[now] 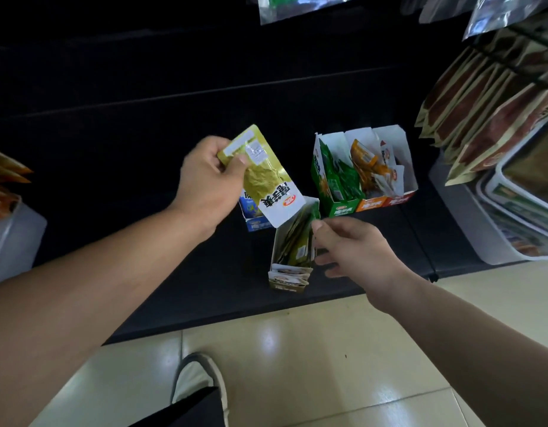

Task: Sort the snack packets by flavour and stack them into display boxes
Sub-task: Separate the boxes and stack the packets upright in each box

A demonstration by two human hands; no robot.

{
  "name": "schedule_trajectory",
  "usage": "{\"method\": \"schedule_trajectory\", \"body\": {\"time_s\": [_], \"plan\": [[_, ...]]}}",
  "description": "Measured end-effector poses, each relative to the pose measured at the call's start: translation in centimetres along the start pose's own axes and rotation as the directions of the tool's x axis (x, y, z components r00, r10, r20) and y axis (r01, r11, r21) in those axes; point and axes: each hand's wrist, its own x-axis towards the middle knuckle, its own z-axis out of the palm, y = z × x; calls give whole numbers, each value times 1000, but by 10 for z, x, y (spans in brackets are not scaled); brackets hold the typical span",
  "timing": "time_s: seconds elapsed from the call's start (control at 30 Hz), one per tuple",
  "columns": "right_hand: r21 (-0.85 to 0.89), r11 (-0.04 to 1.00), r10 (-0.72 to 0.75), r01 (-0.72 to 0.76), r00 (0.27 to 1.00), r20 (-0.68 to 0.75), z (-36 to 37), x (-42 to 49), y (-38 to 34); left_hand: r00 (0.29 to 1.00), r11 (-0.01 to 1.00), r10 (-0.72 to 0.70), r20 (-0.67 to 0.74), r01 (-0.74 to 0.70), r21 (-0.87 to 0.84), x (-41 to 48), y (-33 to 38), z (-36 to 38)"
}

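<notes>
**Yellow packet held over its box**

Left hand [209, 183]: fingers curled, thumb across the face, gripping 1 yellow-green packet [261, 177] by its upper end. The packet tilts, white printed end lowest, just above the open yellow box [289, 257].

Right hand [355, 251]: thumb and forefinger pinch that box's far rim; other fingers blurred.

The box stands on the black shelf [143, 149] near its front edge, with matching packets upright inside. A blue box [254, 218] sits just behind, partly hidden.

To the right, 3 boxes stand touching in a row: green box [335, 192], orange box [371, 204], red box [400, 199].
</notes>
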Motion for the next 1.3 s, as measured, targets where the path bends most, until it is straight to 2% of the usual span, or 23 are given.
{"method": "schedule_trajectory", "body": {"time_s": [0.1, 0.17, 0.23, 0.3, 0.37, 0.43, 0.5, 0.57, 0.63, 0.73, 0.8, 0.87, 0.9, 0.97, 1.03, 1.13, 1.2, 1.3], "plan": [[191, 980, 37, -49, 997, 67, 2, 1, -7, 991, 990, -127, 36, 129, -57, -3, -6, -7], [313, 949, -9, -23, 995, 101, 3, -2, -13, 968, 969, -223, 114, 233, -83, -10, -12, -6], [397, 917, -59, 34, 997, 53, 3, -4, -18, 951, 962, -255, 172, 268, -56, -17, -19, -3], [413, 907, -91, 87, 996, -9, 1, -5, -20, 971, 985, -168, 172, 161, 56, -22, -26, -1], [426, 897, -109, 115, 993, -39, 0, -9, -23, 968, 973, 57, 243, -108, 202, -25, -30, -4], [475, 875, -89, 92, 996, -30, -1, -13, -28, 878, 892, 232, 419, -364, 267, -26, -32, -6], [541, 840, -64, 42, 998, 23, -2, -14, -32, 811, 831, 331, 481, -493, 258, -30, -29, -4], [607, 795, -54, -2, 996, 75, -3, -14, -35, 823, 876, 318, 470, -445, 187, -32, -23, -2], [659, 752, -36, -21, 997, 73, -4, -14, -37, 836, 943, 202, 509, -307, 129, -32, -18, -2], [704, 709, 4, -51, 998, 68, -4, -13, -38, 800, 971, 178, 574, -236, 27, -37, -16, 1], [667, 743, 37, -64, 998, 56, -4, -9, -38, 821, 978, 166, 546, -206, 12, -39, -19, 4], [511, 858, 61, -45, 998, -14, -6, -5, -37, 845, 987, 120, 522, -159, 29, -41, -21, 6], [401, 916, 43, -14, 997, -65, -7, -3, -35, 848, 991, 89, 523, -126, 36, -42, -21, 7], [200, 975, -84, 101, 992, -95, -9, -2, -30, 850, 998, 33, 526, -60, 34, -43, -22, 7], [133, 966, -216, 221, 975, -49, -8, -5, -26, 839, 999, 12, 545, -30, 26, -43, -24, 7], [97, 952, -287, 290, 957, -43, -8, -4, -18, 827, 999, -8, 562, -19, 41, -45, -26, 9], [55, 948, -311, 315, 948, -60, -9, -1, -12, 830, 994, -46, 557, -18, 109, -43, -33, 11], [-56, 938, -343, 341, 939, -28, -9, 3, -3, 805, 957, -211, 555, 55, 284, -44, -47, 11]]}}
